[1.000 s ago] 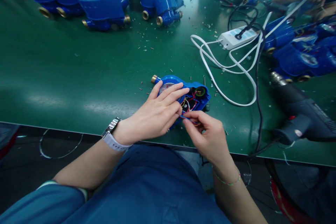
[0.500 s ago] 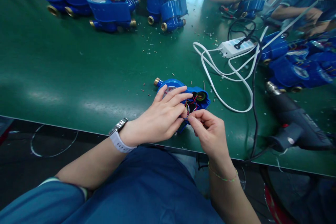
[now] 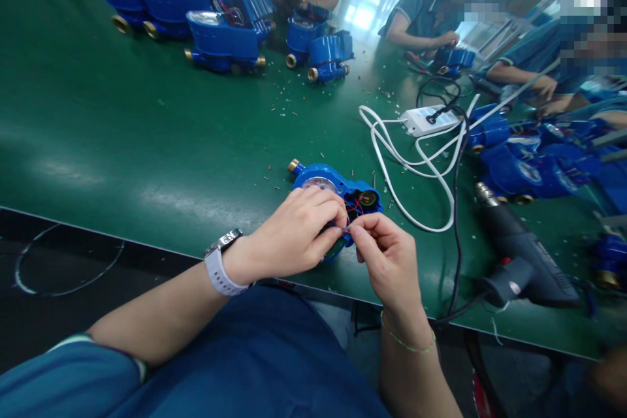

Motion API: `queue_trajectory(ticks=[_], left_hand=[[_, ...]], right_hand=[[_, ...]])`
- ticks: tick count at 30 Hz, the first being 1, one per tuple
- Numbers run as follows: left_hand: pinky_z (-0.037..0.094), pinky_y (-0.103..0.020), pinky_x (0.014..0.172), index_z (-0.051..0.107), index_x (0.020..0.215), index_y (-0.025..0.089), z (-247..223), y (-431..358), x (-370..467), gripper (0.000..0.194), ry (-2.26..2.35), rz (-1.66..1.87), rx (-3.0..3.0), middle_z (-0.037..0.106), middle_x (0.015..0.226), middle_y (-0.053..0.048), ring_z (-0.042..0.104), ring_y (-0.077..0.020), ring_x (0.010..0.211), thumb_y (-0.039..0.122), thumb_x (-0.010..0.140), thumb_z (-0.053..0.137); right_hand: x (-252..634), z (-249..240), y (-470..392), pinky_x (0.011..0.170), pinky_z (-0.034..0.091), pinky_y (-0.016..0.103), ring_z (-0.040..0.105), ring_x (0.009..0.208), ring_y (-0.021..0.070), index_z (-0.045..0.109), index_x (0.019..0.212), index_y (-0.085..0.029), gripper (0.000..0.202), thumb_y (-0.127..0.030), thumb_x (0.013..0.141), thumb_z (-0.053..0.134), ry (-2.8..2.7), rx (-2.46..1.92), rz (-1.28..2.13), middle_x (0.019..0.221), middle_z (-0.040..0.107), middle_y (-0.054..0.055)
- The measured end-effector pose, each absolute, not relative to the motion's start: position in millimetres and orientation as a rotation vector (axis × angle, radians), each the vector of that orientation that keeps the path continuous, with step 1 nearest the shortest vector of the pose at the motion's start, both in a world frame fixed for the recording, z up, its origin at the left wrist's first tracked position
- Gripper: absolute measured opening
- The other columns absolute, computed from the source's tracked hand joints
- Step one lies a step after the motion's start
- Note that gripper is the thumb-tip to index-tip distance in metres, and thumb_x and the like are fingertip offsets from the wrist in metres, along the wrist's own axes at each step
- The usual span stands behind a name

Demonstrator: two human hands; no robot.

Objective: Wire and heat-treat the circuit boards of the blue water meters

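A blue water meter [image 3: 321, 173] with a brass threaded end lies on the green table before me, its side housing uncovered. Inside that housing, thin red wires [image 3: 360, 204] and a round dark part show. My left hand [image 3: 298, 228] reaches over the meter's dial, thumb and forefinger pinched on a thin wire. Fingertip to fingertip with it, my right hand [image 3: 389, 251] pinches the wire too, just above the housing's near edge. The fingers hide the wire's ends and part of the housing.
Several blue meters [image 3: 223, 42] stand at the back left, more [image 3: 519, 166] at the right. A white power strip [image 3: 431, 120] with looped cable lies right of centre, a black heat gun [image 3: 524, 248] nearer. Co-workers' hands [image 3: 445, 40] work across the table [image 3: 122, 137], where small metal bits are scattered.
My left hand's fingers, spread across the dial before, have drawn in to a pinch, uncovering more of the meter. The view has shifted, showing more of the far side.
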State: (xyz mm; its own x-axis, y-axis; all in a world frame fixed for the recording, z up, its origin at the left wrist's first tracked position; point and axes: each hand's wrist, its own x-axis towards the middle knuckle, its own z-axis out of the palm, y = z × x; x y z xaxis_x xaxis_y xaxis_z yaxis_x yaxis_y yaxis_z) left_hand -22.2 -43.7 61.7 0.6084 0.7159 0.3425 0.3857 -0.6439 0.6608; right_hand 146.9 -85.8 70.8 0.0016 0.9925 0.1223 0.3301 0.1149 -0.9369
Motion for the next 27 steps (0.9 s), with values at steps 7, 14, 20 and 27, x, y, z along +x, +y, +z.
queue_trajectory(ticks=[7, 14, 20, 27], left_hand=[[0.035, -0.039, 0.089, 0.052, 0.089, 0.017, 58.5, -44.2, -20.5, 0.018, 0.843, 0.712, 2.383, 0.061, 0.106, -0.007, 0.052, -0.0223, 0.1, 0.021, 0.099, 0.038], [0.035, -0.041, 0.088, 0.053, 0.087, 0.016, 55.3, -45.9, -15.4, 0.015, 0.933, 0.768, 2.436, 0.062, 0.103, -0.009, 0.053, -0.0243, 0.098, 0.015, 0.091, 0.039], [0.037, -0.039, 0.087, 0.049, 0.084, 0.017, 51.2, -45.6, -13.6, 0.013, 0.877, 0.817, 2.354, 0.06, 0.097, -0.008, 0.053, -0.0228, 0.095, 0.01, 0.083, 0.039], [0.036, -0.038, 0.087, 0.047, 0.082, 0.018, 53.5, -45.5, -17.8, 0.012, 0.831, 0.816, 2.221, 0.058, 0.095, -0.006, 0.052, -0.0208, 0.094, 0.013, 0.087, 0.038]], right_hand=[[146.7, 66.9, -87.0, 0.045, 0.029, 0.019, 0.038, 0.049, 0.0067, 0.058, 0.074, -0.017, 0.016, -0.02, 0.09, 0.055, -1.668, -1.376, 0.791, 0.059, 0.048, -0.006], [148.4, 65.6, -88.7, 0.05, 0.034, 0.019, 0.045, 0.053, 0.007, 0.059, 0.075, -0.017, 0.016, -0.019, 0.091, 0.057, -1.724, -1.387, 0.692, 0.062, 0.054, -0.005], [149.1, 64.3, -86.3, 0.045, 0.032, 0.02, 0.042, 0.049, 0.0084, 0.06, 0.072, -0.017, 0.019, -0.026, 0.089, 0.06, -1.578, -1.397, 0.864, 0.056, 0.051, -0.005], [148.8, 66.9, -84.3, 0.043, 0.028, 0.02, 0.04, 0.045, 0.0085, 0.062, 0.072, -0.016, 0.02, -0.031, 0.086, 0.062, -1.473, -1.374, 0.988, 0.055, 0.05, -0.003]])
